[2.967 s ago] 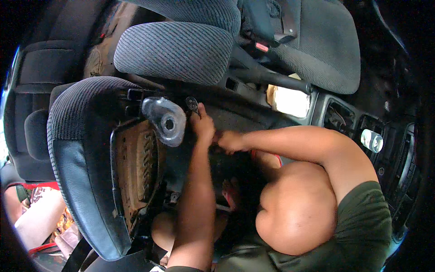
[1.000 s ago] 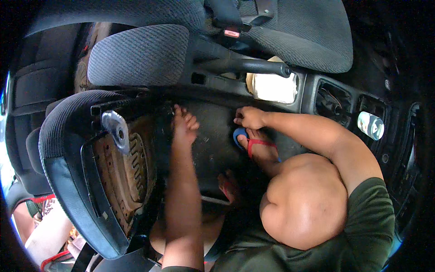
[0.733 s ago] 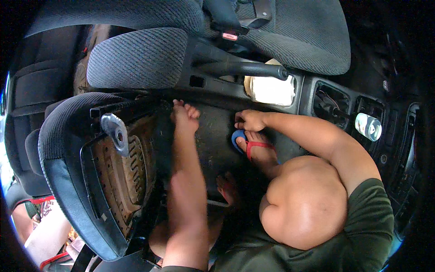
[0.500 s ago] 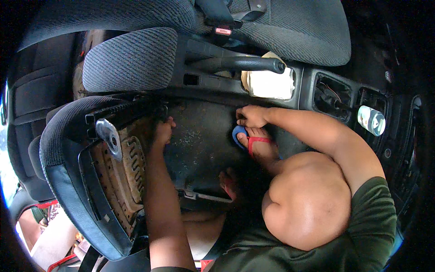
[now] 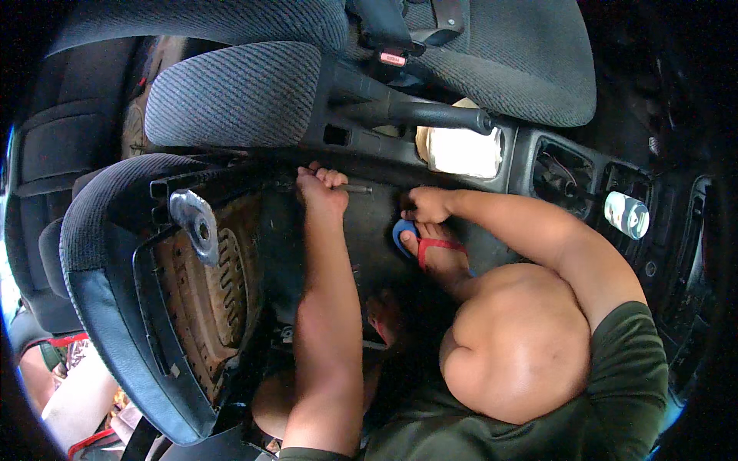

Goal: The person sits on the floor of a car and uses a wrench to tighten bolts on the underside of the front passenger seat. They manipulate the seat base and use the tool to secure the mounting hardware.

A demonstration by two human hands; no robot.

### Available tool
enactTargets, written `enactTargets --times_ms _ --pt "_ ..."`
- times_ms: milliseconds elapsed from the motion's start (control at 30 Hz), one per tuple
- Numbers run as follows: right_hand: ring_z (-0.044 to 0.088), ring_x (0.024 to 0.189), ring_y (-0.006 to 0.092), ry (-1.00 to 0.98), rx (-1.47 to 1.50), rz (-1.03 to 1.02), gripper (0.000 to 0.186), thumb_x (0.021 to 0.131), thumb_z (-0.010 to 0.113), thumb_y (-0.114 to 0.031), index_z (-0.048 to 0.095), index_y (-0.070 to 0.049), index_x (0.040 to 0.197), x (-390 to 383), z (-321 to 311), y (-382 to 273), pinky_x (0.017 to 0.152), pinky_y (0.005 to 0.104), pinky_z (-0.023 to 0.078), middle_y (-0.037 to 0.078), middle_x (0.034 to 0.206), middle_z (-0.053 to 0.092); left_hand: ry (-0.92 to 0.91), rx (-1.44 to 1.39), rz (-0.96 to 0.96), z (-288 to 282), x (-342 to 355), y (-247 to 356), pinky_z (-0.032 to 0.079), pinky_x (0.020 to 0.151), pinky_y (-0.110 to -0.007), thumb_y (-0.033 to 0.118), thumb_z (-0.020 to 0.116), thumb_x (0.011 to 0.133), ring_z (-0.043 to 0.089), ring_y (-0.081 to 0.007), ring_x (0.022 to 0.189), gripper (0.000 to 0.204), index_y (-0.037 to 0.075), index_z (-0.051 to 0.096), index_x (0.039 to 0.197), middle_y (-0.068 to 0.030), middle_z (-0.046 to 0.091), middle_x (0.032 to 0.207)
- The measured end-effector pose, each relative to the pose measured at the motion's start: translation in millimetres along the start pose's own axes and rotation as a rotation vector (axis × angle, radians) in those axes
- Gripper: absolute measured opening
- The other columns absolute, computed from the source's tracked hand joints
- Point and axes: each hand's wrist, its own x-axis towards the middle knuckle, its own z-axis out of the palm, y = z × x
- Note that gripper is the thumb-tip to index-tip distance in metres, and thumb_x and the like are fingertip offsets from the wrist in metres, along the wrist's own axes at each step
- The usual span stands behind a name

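My left hand [image 5: 323, 190] is closed round a slim metal tool [image 5: 358, 189], low beside the centre console. Its shaft sticks out to the right of my fist; the rest is hidden in the hand. To the left, a seat [image 5: 131, 307] is tipped back, baring its rusty underside [image 5: 204, 300] with wavy springs and a round-ended metal bracket [image 5: 194, 227]. My right hand [image 5: 429, 205] has its fingers curled down near the floor, just beyond my foot in a blue sandal [image 5: 403, 237] with red straps. Whatever those fingers hold is hidden.
Along the far side runs the console with a handbrake lever [image 5: 438, 115], a padded armrest [image 5: 231, 96] and a white paper-like bundle [image 5: 465, 150]. A pale cylindrical can [image 5: 626, 215] stands at the right. Beyond is another cloth seat [image 5: 515, 61] with a belt buckle [image 5: 392, 59].
My left hand has moved right and away from me, from beside the tipped seat to over the floor near the console, and the metal tool now shows. My right hand stays nearly in place.
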Motion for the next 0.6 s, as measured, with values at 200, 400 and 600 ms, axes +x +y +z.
enactTargets --times_ms 200,400,600 --pt "0.062 0.099 0.0412 0.092 0.094 -0.021 0.032 0.091 0.058 -0.028 0.061 -0.001 0.109 -19 0 -2 0.085 0.0471 0.048 0.024 0.101 0.066 -0.151 0.803 -0.233 -45 -13 58 0.025 0.040 -0.029 0.041 0.042 0.102 0.027 -0.0095 0.041 0.037 0.010 0.059 0.089 0.0054 0.030 0.053" --pt "0.061 0.099 0.0413 0.076 0.047 -0.033 0.032 0.091 0.058 -0.029 0.061 -0.002 0.108 -9 -1 -6 0.086 0.0470 0.048 0.024 0.101 0.066 -0.079 1.526 -0.137 -76 -5 100 0.021 0.039 -0.028 0.041 0.049 0.099 0.025 -0.0079 0.041 0.035 0.010 0.062 0.090 0.0059 0.028 0.052" --pt "0.060 0.103 0.0414 -0.003 0.051 0.064 0.035 0.093 0.056 -0.031 0.061 -0.003 0.112 -5 1 -4 0.088 0.0463 0.048 0.025 0.107 0.064 -0.287 0.205 -0.164 -41 -4 18 0.023 0.043 -0.027 0.040 0.042 0.102 0.025 -0.0096 0.044 0.034 0.012 0.055 0.088 0.0038 0.026 0.054"
